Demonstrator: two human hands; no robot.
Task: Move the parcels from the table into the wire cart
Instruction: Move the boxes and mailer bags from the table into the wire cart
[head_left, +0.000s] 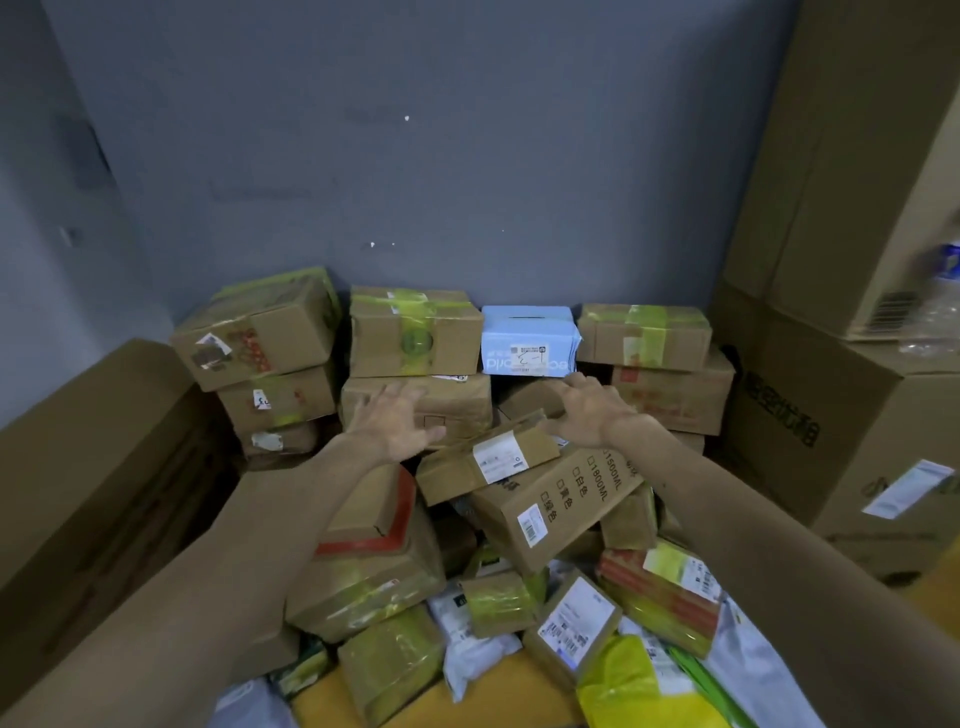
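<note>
— Where are the hands?
— Both reach forward over the heap of parcels (374, 577). The left hand (395, 421) and right hand (587, 410) are apart, fingers spread, gripping nothing. I cannot tell whether they touch cardboard.
— What's nearest them?
— A small labelled box (488, 457) lies tilted between and just below them. A blue parcel (527, 340) sits just beyond the right hand.

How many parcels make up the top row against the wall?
4: a tilted brown box far left, a green-taped box beside it, a light blue box, and a right-end brown box. More may lie hidden behind.
</note>
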